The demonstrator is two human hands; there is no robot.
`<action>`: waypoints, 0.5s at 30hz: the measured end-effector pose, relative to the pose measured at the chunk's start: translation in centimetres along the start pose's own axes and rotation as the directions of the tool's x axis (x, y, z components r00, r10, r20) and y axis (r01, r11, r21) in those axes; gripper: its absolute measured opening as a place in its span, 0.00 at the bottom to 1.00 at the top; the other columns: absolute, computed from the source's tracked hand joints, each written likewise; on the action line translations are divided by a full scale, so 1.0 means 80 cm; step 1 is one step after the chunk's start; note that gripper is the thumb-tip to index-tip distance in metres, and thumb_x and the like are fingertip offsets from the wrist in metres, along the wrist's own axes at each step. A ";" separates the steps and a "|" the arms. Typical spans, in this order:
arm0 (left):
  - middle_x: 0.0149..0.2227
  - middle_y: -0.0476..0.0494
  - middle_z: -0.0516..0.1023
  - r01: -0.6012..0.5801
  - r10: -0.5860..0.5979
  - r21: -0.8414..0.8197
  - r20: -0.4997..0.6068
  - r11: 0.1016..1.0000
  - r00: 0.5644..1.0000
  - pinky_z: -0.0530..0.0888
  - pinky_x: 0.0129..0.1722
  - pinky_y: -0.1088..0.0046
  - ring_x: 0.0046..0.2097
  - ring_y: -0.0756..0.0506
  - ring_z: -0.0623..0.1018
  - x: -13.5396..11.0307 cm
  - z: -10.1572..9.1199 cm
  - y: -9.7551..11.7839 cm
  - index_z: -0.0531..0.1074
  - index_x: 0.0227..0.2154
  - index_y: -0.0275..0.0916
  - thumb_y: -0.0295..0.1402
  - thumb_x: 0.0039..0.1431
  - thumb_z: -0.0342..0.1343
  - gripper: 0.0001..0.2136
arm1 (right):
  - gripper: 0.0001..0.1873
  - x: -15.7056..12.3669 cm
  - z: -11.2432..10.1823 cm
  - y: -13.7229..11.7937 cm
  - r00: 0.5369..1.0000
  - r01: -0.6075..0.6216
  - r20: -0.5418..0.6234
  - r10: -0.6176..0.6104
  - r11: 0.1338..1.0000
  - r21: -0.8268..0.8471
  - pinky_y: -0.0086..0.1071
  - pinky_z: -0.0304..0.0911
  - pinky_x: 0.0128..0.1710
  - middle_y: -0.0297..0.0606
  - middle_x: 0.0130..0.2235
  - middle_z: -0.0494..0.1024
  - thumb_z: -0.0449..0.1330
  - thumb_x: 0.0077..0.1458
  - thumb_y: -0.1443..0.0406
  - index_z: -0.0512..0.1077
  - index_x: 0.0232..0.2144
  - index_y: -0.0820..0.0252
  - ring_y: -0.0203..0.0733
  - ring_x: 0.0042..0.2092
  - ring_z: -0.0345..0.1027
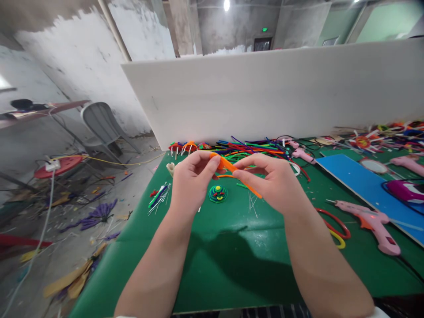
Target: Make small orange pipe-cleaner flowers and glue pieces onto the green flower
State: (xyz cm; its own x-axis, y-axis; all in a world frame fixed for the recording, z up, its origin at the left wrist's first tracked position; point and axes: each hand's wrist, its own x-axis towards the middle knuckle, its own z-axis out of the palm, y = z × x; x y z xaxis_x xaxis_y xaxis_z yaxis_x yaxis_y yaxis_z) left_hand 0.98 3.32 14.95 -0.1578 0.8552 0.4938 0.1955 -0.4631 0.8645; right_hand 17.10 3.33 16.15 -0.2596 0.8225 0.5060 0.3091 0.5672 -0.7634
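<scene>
Green-covered surface [232,291], the base for all small items. Pink glue gun [367,216], lying at the right beside a blue board [351,176], presumably parked within reach of the right arm. Loose thin pale wires [253,205], under the right hand [271,179]. Coiled round disc [217,193], green and blue with yellow and red pieces, lying between the forearms, perhaps so placed to stay in sight. Orange strip [227,165], material not certain, held above the surface beyond the disc: its far end pinched by thumb and fingers of the left hand [195,174], its length pinched by the right, a tail running free; the double pinch probably steadies it. Multicoloured stems [258,145], heaped behind the hands, seemingly as stock. White panel [248,92], upright, backing the heap.
</scene>
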 end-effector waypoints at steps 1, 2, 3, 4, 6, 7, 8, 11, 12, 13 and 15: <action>0.23 0.51 0.75 -0.009 0.009 0.004 0.002 1.000 1.000 0.71 0.22 0.82 0.22 0.55 0.72 0.000 0.000 0.001 0.71 0.27 0.37 0.34 0.51 0.56 0.06 | 0.08 0.000 0.000 0.000 0.999 0.018 0.030 -0.018 1.000 0.003 0.32 0.64 0.39 0.35 0.34 0.76 0.60 0.49 0.61 0.74 0.31 0.58 0.38 0.38 0.69; 0.23 0.51 0.75 -0.017 0.016 0.007 0.008 1.000 1.000 0.71 0.22 0.82 0.21 0.55 0.72 0.000 0.000 0.001 0.71 0.27 0.37 0.34 0.51 0.56 0.06 | 0.08 0.000 -0.001 0.001 0.997 0.036 0.063 -0.037 0.999 0.016 0.32 0.63 0.41 0.35 0.35 0.75 0.60 0.49 0.61 0.74 0.32 0.58 0.38 0.39 0.68; 0.23 0.51 0.75 -0.025 0.025 0.010 0.015 1.000 1.000 0.71 0.22 0.82 0.21 0.55 0.72 0.000 -0.001 0.002 0.71 0.27 0.37 0.34 0.51 0.57 0.05 | 0.08 0.001 -0.001 0.003 0.994 0.053 0.093 -0.057 0.998 0.041 0.33 0.62 0.43 0.35 0.36 0.75 0.59 0.50 0.60 0.74 0.31 0.57 0.38 0.41 0.67; 0.23 0.51 0.75 -0.033 0.033 0.010 0.024 0.999 0.999 0.71 0.22 0.82 0.21 0.55 0.72 0.000 -0.001 0.003 0.71 0.27 0.37 0.33 0.51 0.57 0.05 | 0.08 0.002 -0.002 0.005 0.991 0.064 0.115 -0.072 0.995 0.076 0.33 0.61 0.44 0.36 0.37 0.74 0.58 0.51 0.60 0.75 0.31 0.57 0.38 0.42 0.67; 0.23 0.50 0.76 -0.040 0.040 0.005 0.052 0.999 0.998 0.72 0.23 0.81 0.22 0.54 0.73 -0.001 -0.002 0.005 0.71 0.27 0.36 0.33 0.51 0.56 0.05 | 0.11 0.004 -0.003 0.008 0.989 0.062 0.125 -0.083 0.984 0.167 0.32 0.60 0.46 0.36 0.40 0.73 0.54 0.54 0.59 0.75 0.30 0.57 0.37 0.45 0.65; 0.23 0.50 0.76 -0.039 0.038 -0.001 0.071 0.999 0.997 0.72 0.24 0.81 0.23 0.54 0.74 -0.002 -0.002 0.005 0.71 0.27 0.36 0.32 0.52 0.56 0.05 | 0.13 0.005 -0.004 0.010 0.988 0.041 0.136 -0.071 0.977 0.211 0.32 0.60 0.45 0.36 0.40 0.73 0.52 0.56 0.59 0.75 0.29 0.57 0.37 0.45 0.65; 0.23 0.50 0.76 -0.035 0.036 -0.007 0.092 0.999 0.995 0.72 0.24 0.80 0.24 0.53 0.74 -0.003 -0.003 0.006 0.71 0.27 0.36 0.32 0.52 0.55 0.04 | 0.15 0.006 -0.004 0.011 0.985 0.006 0.166 -0.049 0.969 0.247 0.31 0.60 0.44 0.36 0.40 0.73 0.51 0.56 0.59 0.75 0.29 0.57 0.37 0.44 0.65; 0.23 0.50 0.76 -0.033 0.035 -0.018 0.158 0.999 0.987 0.72 0.24 0.81 0.24 0.53 0.74 -0.005 -0.005 0.007 0.71 0.27 0.37 0.31 0.52 0.56 0.03 | 0.14 0.007 -0.006 0.012 0.950 -0.141 0.309 0.048 0.947 0.288 0.29 0.62 0.37 0.35 0.31 0.75 0.54 0.54 0.58 0.75 0.27 0.59 0.35 0.36 0.68; 0.23 0.51 0.76 -0.035 0.037 -0.015 0.177 0.999 0.983 0.72 0.23 0.81 0.24 0.53 0.74 -0.005 -0.006 0.007 0.71 0.27 0.37 0.31 0.51 0.56 0.03 | 0.13 0.007 -0.006 0.012 0.936 -0.181 0.345 0.073 0.939 0.291 0.29 0.62 0.35 0.34 0.28 0.75 0.55 0.53 0.58 0.74 0.26 0.60 0.35 0.33 0.67; 0.23 0.51 0.76 -0.037 0.038 -0.011 0.193 0.999 0.981 0.72 0.23 0.81 0.23 0.54 0.74 -0.005 -0.007 0.008 0.71 0.27 0.37 0.31 0.51 0.56 0.03 | 0.13 0.007 -0.007 0.012 0.929 -0.206 0.361 0.089 0.931 0.301 0.28 0.62 0.34 0.34 0.27 0.74 0.56 0.52 0.58 0.74 0.25 0.60 0.34 0.32 0.67; 0.22 0.51 0.75 -0.041 0.040 -0.001 0.216 0.999 0.976 0.72 0.24 0.80 0.23 0.54 0.74 -0.005 -0.009 0.008 0.71 0.27 0.37 0.31 0.51 0.56 0.03 | 0.15 0.007 -0.008 0.013 0.930 -0.224 0.353 0.099 0.916 0.334 0.28 0.61 0.33 0.33 0.26 0.74 0.55 0.53 0.57 0.73 0.23 0.61 0.33 0.30 0.66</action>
State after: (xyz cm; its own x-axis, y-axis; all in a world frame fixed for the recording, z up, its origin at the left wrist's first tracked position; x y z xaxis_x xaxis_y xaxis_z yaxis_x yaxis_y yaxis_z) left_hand 0.51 2.52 15.37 0.0631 0.8661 0.4959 0.2004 -0.4978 0.8438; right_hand 17.84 4.41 15.91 -0.5337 0.8068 0.2533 0.0360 0.3209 -0.9464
